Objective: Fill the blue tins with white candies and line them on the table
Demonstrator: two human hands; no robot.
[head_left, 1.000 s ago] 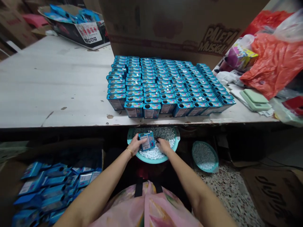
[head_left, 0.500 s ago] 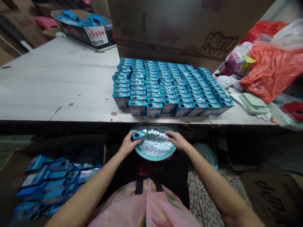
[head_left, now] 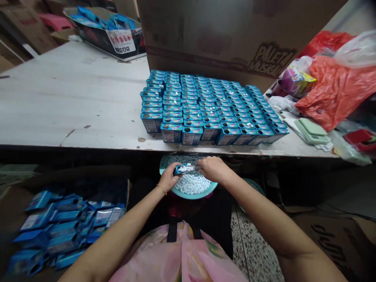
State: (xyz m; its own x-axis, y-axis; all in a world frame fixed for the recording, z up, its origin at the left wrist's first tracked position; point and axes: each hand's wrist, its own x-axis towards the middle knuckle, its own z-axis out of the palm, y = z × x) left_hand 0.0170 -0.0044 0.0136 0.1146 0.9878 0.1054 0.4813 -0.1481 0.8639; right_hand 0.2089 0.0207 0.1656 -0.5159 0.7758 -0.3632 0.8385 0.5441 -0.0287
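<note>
My left hand (head_left: 170, 177) is wrapped round a small blue box (head_left: 177, 169), held over the near side of a turquoise basin (head_left: 194, 197). White pellets (head_left: 192, 184), like small candies, fill the basin. In my right hand (head_left: 213, 168), closed with knuckles up, is what looks like a clear plastic scoop (head_left: 196, 167). Its front, heaped with white pellets, meets the top of the blue box. The fingertips of the right hand are partly hidden behind the knuckles.
Packed rows of upright blue boxes (head_left: 192, 136) stand on the white table (head_left: 73, 105), some with pellets on top. A carton of blue boxes (head_left: 67, 231) sits at lower left. A large cardboard box (head_left: 205, 35), red plastic bags (head_left: 326, 90) and a pale green scale (head_left: 313, 131) are behind.
My right hand has moved left and turned knuckles up, bringing the pellet-loaded scoop to the box. My left hand has shifted slightly right with the box, which is tilted towards the scoop.
</note>
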